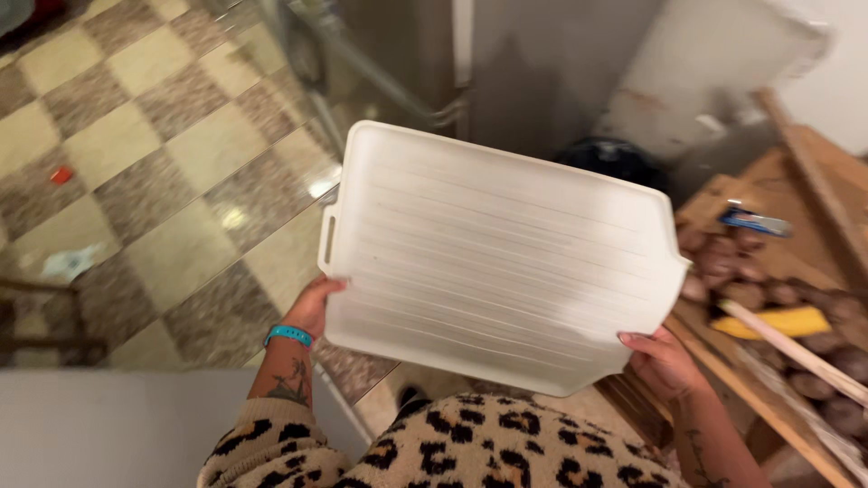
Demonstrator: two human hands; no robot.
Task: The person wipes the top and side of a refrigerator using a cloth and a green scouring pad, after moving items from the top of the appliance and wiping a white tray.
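We hold a big white tray [493, 262] up in the air with both hands, in front of our spotted sweater [470, 447]. Our left hand [316, 305] grips the tray's near left corner, just under the slot handle on its left edge. Our right hand [658, 360] grips the near right corner, with the fingers curled over the rim. The tray is tipped so we see its flat face with thin lines running across it. Its long side runs from left to right and slopes down a little to the right. Left of the tray, the checkered floor [154, 154] has lots of open room, with only a small red bit [61, 174] and a scrap of paper [70, 262] far off. Right of the tray it is crowded: a wooden crate [796, 298] with brown potatoes [737, 271], close to the tray's right edge. Past the tray's far edge stand a grey metal door [533, 72] and a dark round thing [613, 161].
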